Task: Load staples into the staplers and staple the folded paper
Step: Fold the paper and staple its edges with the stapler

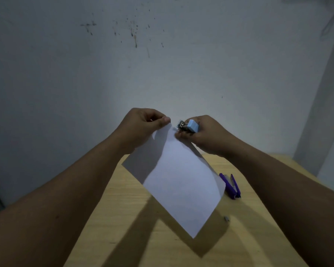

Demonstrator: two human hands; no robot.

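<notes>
A folded white paper (178,178) hangs in the air above the wooden table (127,218). My left hand (143,124) pinches its top corner between thumb and fingers. My right hand (202,133) grips a small light-blue stapler (189,125) with its metal jaw at the paper's upper right edge, just right of my left thumb. A purple stapler (230,185) lies on the table to the right, partly under the paper's edge. A small strip of staples (226,218) rests on the table below it.
A stained grey wall (162,54) rises directly behind the table's far edge. A pale vertical strip, perhaps a door frame (320,105), stands at the right. My forearms stretch over both sides of the table.
</notes>
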